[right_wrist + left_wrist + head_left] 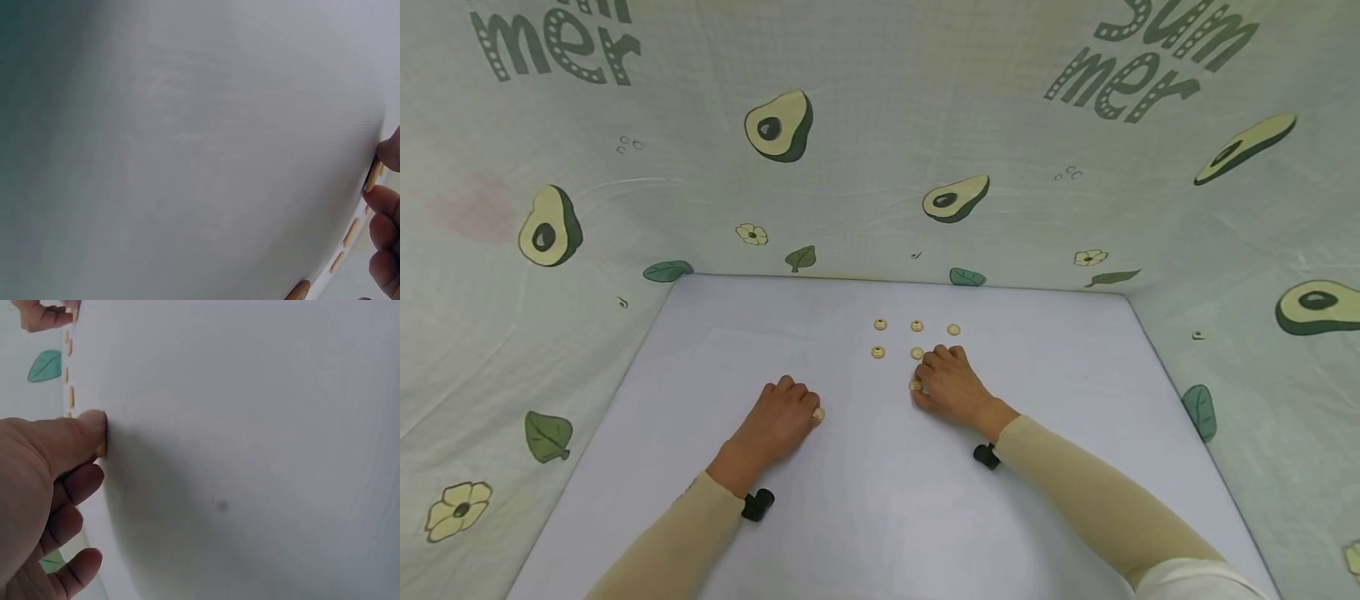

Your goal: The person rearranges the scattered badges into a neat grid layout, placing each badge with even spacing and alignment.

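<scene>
My left hand (781, 421) is low over the left-middle of the white table and pinches a small round tan disc (818, 413). In the left wrist view the thumb presses this disc (101, 450), with the other fingers curled beneath. Right of centre, my right hand (953, 387) pinches another disc (916, 386) just below the two rows. The right wrist view has that disc (373, 175) on edge between thumb and fingertip. A lower-row disc (917, 353) lies right beside the right fingers, and its neighbour (877, 352) lies to the left.
Three more discs form the far row: left (880, 324), middle (917, 326) and right (953, 329); some show a dark ringed centre. The white tabletop (865, 517) ends at a cloth backdrop (865, 192) printed with avocados and leaves. Black wrist cameras (758, 505) sit under both wrists.
</scene>
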A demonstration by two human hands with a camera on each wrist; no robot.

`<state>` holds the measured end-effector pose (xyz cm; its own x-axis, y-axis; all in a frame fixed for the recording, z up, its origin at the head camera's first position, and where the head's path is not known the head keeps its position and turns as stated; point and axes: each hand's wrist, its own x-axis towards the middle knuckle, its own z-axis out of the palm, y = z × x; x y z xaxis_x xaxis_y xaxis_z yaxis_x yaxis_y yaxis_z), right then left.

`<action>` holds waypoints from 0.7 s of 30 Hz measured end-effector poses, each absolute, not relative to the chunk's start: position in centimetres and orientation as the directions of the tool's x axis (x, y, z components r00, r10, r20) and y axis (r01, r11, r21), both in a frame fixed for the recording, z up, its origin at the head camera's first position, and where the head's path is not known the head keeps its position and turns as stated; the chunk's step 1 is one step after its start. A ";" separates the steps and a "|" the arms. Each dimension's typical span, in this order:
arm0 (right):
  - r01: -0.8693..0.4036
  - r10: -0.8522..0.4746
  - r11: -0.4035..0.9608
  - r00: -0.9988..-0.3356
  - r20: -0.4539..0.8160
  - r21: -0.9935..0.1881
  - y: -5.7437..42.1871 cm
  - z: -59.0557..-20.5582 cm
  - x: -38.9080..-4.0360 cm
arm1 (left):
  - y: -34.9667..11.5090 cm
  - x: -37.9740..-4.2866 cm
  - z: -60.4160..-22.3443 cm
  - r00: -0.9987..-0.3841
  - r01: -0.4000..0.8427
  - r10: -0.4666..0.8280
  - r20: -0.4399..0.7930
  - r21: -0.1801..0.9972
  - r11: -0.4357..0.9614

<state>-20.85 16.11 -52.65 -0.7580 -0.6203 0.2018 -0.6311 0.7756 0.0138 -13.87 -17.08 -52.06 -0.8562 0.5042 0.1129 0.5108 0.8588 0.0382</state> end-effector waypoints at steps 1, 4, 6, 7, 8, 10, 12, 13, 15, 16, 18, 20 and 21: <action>-0.631 -0.620 0.776 -0.758 0.202 0.014 16.1 -52.7 -20.8 | -17.1 -13.9 -51.9 -0.850 0.520 0.514 0.114 0.029 0.854; -0.630 -0.619 0.776 -0.758 0.206 0.017 16.2 -52.7 -20.8 | -17.2 -14.2 -51.7 -0.833 0.545 0.540 0.121 0.012 0.838; -0.632 -0.621 0.775 -0.756 0.209 0.016 16.2 -52.7 -20.7 | -17.2 -14.4 -51.8 -0.820 0.559 0.555 0.139 -0.010 0.829; -0.633 -0.621 0.774 -0.755 0.210 0.014 16.2 -52.7 -20.7 | -17.2 -14.5 -51.9 -0.814 0.565 0.562 0.147 -0.022 0.825; -0.634 -0.622 0.773 -0.754 0.210 0.013 16.2 -52.7 -20.7 | -17.2 -14.7 -52.1 -0.808 0.571 0.568 0.157 -0.032 0.820; -0.636 -0.625 0.771 -0.753 0.206 0.014 16.2 -52.7 -20.7 | -17.0 -15.1 -52.3 -0.797 0.575 0.574 0.185 -0.056 0.816; -0.637 -0.627 0.771 -0.753 0.202 0.017 16.2 -52.7 -20.7 | -16.8 -15.7 -52.5 -0.792 0.570 0.572 0.215 -0.076 0.818; -0.637 -0.627 0.771 -0.752 0.201 0.020 16.3 -52.7 -20.7 | -16.5 -16.0 -52.5 -0.789 0.567 0.569 0.231 -0.080 0.820; -0.638 -0.628 0.770 -0.750 0.205 0.025 16.3 -52.7 -20.7 | -15.8 -16.8 -52.4 -0.791 0.555 0.557 0.253 -0.084 0.827; -0.638 -0.629 0.769 -0.749 0.210 0.028 16.3 -52.7 -20.6 | -15.4 -17.2 -52.3 -0.794 0.550 0.551 0.254 -0.084 0.831; -0.640 -0.630 0.768 -0.745 0.221 0.030 16.2 -52.7 -20.6 | -14.3 -17.9 -51.9 -0.807 0.539 0.539 0.240 -0.074 0.839; -0.643 -0.631 0.765 -0.740 0.231 0.031 16.2 -52.7 -20.6 | -13.2 -18.6 -51.5 -0.824 0.526 0.525 0.212 -0.058 0.849; -0.644 -0.632 0.764 -0.738 0.235 0.032 16.1 -52.7 -20.6 | -12.7 -18.9 -51.4 -0.831 0.521 0.519 0.199 -0.050 0.852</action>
